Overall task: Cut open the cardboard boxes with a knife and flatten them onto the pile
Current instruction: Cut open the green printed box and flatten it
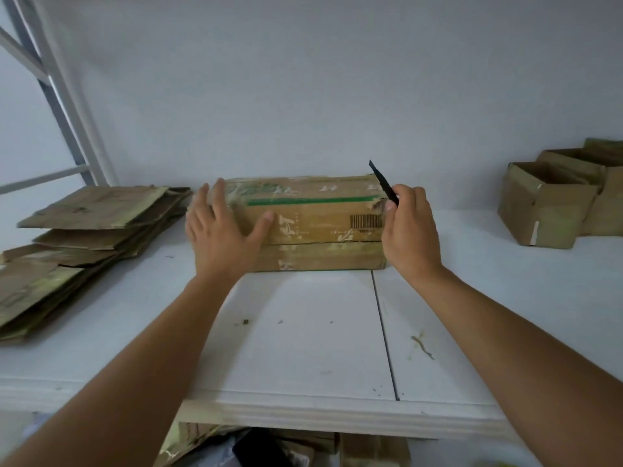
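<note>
A long brown cardboard box (317,224) with a green stripe and a barcode lies on the white table (303,332), against the wall. My left hand (222,230) lies flat on the box's left end, fingers spread. My right hand (409,230) is at the box's right end and grips a black knife (382,183), its blade pointing up and away above the box's top right corner. A pile of flattened cardboard (77,237) lies at the left of the table.
Open cardboard boxes (553,203) stand at the far right of the table. A metal frame (64,106) rises at the left by the wall. More cardboard and dark objects (269,446) lie under the table's front edge.
</note>
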